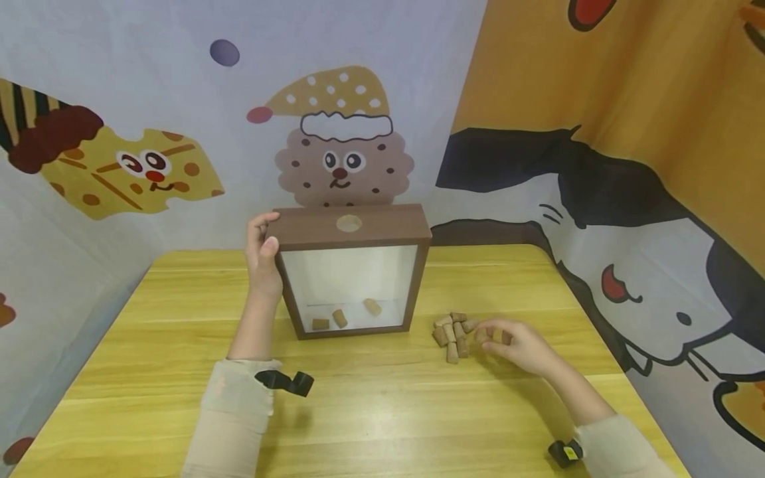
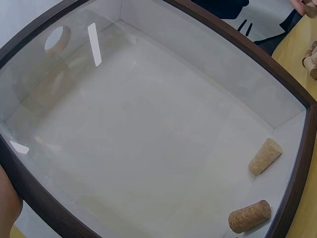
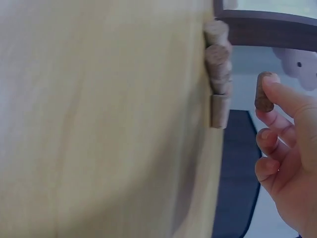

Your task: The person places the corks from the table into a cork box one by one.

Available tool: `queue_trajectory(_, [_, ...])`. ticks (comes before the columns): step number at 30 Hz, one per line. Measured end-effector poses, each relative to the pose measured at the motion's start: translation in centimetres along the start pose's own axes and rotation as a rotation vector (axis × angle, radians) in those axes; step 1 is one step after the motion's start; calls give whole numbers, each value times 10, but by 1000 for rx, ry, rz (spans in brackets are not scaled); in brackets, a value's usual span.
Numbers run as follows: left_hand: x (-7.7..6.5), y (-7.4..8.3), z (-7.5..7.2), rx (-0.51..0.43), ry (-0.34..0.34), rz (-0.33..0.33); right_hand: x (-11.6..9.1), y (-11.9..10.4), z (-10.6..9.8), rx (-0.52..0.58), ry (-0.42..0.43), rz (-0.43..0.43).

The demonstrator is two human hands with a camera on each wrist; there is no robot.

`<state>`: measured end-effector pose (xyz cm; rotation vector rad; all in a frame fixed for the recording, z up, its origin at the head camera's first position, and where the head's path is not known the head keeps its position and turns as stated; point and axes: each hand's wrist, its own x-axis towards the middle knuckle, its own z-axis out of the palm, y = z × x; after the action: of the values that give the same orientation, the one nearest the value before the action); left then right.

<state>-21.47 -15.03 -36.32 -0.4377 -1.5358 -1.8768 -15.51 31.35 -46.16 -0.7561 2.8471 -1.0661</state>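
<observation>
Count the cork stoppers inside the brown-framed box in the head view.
3: the left cork stopper near the lower left corner, the middle cork stopper just beside it, and the right cork stopper right of centre. The brown-framed box might hide more behind its lower edge.

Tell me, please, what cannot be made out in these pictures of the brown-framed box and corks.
Head view: the exact count in the cork pile, because its corks overlap.
Left wrist view: most of the left hand, cut off by the left edge.
Left wrist view: the leftmost cork in the brown-framed box, nearly all past the bottom edge.
Right wrist view: part of the pinched cork, covered by the right hand.
</observation>
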Motion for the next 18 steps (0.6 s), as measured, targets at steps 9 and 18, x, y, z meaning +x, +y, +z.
queue_trajectory(9, [0, -2, 0, -5, 9, -18, 2, -29, -11, -11, 134, -86])
queue_trajectory(18, [-1, 1, 0, 5, 20, -29, 21, -70, -17, 79, 257, -108])
